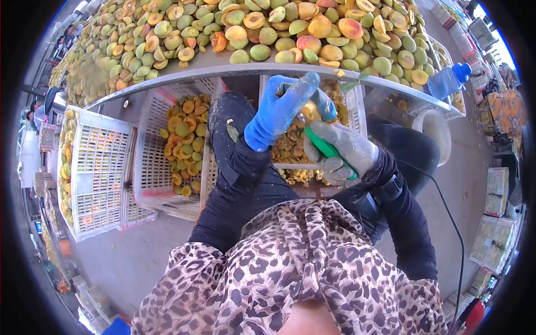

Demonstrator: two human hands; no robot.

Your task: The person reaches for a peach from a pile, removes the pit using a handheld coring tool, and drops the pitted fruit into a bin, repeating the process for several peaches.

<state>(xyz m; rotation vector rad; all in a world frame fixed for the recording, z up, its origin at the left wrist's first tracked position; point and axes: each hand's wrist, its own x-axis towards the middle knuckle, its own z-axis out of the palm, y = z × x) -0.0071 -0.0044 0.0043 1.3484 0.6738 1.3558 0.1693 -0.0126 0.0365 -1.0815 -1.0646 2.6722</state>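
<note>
My left hand (pixel 277 110), in a blue glove, is closed around an apricot (pixel 309 110), mostly hidden by the fingers. My right hand (pixel 355 149), in a dirty grey glove, grips a green-handled tool (pixel 325 144) whose tip points at the fruit. Whether the tip is a blade or a scoop I cannot make out. Both hands are close together over a crate (pixel 354 106) between my knees, which holds cut apricot pieces (pixel 293 146). Just beyond them runs the metal rim (pixel 240 69) of a table heaped with whole and halved apricots (pixel 318 28).
A white crate (pixel 149 134) of apricot halves (pixel 184 139) stands left of my legs, with another filled crate (pixel 100 173) beside it. At the table's right corner is a blue bottle (pixel 449 80) above a white bucket (pixel 434 134). A black cable (pixel 455 223) hangs at the right.
</note>
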